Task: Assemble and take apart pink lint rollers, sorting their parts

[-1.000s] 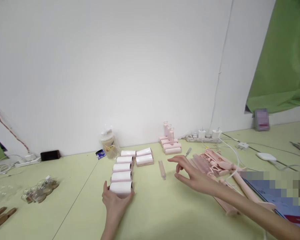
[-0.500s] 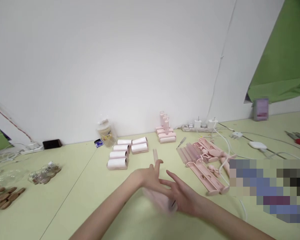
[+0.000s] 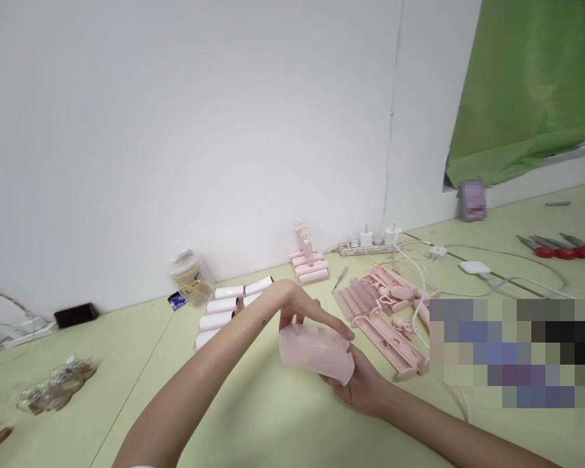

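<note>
Between my two hands is a translucent pink rounded cover (image 3: 316, 354), held on its side above the table. My left hand (image 3: 309, 311) arches over its top, fingers closed on the far side and partly hidden. Around the cover's right end my right hand (image 3: 365, 387) is closed, with some fingers underneath out of sight. What lies inside the cover, if anything, I cannot make out. Behind my left forearm stand white rolls (image 3: 223, 304) in rows, partly covered by the arm. To the right lie pink plastic handle parts (image 3: 387, 344) and translucent pink tubes (image 3: 359, 298).
Small pink rollers (image 3: 312, 268) with upright handles stand by the wall, near a screwdriver (image 3: 340, 279). A power strip (image 3: 368, 249) and white cables (image 3: 422, 279) are at the right. Further off are red-handled tools (image 3: 560, 250), a bagged cup (image 3: 190, 276) and a black phone (image 3: 77, 315).
The cover has been raised and turned, showing its long side now. My left hand has shifted up over it. The view has swung right, moving the table items leftward.
</note>
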### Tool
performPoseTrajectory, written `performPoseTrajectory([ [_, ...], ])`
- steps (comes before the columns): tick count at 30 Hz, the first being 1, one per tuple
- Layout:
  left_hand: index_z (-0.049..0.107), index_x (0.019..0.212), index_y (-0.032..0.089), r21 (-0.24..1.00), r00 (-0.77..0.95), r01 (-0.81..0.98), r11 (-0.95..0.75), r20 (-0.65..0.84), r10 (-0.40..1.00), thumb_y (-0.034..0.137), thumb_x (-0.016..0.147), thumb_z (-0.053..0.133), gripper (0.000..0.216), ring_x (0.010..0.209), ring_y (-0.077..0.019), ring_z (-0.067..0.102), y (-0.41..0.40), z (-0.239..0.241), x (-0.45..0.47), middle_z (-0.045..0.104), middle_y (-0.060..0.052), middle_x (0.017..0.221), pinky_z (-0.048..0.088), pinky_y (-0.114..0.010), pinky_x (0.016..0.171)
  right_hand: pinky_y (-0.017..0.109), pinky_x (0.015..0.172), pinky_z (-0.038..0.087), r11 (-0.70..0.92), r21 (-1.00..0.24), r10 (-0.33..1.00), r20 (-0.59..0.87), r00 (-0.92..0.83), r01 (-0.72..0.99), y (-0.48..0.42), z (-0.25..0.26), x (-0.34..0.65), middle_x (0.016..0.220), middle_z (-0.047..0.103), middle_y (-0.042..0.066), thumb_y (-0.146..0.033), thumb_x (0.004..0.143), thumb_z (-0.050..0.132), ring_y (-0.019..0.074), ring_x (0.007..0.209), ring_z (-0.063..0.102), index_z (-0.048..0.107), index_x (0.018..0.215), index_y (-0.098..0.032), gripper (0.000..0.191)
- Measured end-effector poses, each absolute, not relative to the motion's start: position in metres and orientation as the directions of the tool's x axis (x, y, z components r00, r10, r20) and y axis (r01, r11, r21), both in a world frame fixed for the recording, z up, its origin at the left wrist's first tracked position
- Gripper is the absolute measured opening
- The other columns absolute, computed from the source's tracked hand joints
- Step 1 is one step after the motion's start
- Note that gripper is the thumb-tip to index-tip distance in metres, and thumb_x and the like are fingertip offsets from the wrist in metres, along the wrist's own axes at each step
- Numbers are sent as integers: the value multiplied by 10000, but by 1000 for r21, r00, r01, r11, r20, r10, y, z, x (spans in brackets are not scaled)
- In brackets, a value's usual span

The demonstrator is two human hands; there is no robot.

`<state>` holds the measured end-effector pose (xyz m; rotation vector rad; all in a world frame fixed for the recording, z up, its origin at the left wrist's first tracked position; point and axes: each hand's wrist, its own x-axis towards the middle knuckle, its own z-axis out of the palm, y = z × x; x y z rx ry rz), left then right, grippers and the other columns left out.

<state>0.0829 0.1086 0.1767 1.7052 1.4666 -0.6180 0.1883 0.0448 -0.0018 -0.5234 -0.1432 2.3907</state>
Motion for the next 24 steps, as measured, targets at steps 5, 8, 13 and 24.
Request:
performPoseTrajectory([
  [5,569,1031,240,224,176,972,77,-900,398,475,392,720,697,778,-356,601,131,168,89,616,-165,955,444,-438,627,188,543,505,-757,-215,652,-307,-693,-617,43,6,190,897,667,85,-399,770,499,180,862,624,557,966,-134,334],
  [8,494,1147,233,200,154,975,99,-925,348,515,429,690,795,798,-378,597,142,153,90,575,-200,1051,439,-462,630,191,609,506,-727,-240,684,-329,-651,-643,42,4,185,947,653,86,-316,755,534,166,888,612,547,985,-139,291],
  [13,342,1274,251,263,222,964,42,-879,423,616,484,606,910,835,-382,589,147,137,78,406,-212,1264,432,-468,662,234,762,461,-642,-360,766,-326,-554,-677,47,-7,175,833,661,33,-237,739,536,138,845,613,559,887,-166,166],
  [24,332,1246,280,712,535,674,-197,-287,794,553,643,559,699,1072,-265,466,78,113,-9,424,-72,1263,383,-378,874,260,603,449,-325,-864,936,-234,-264,-384,38,9,182,886,594,-9,-326,728,601,146,695,563,398,1171,-309,488],
])
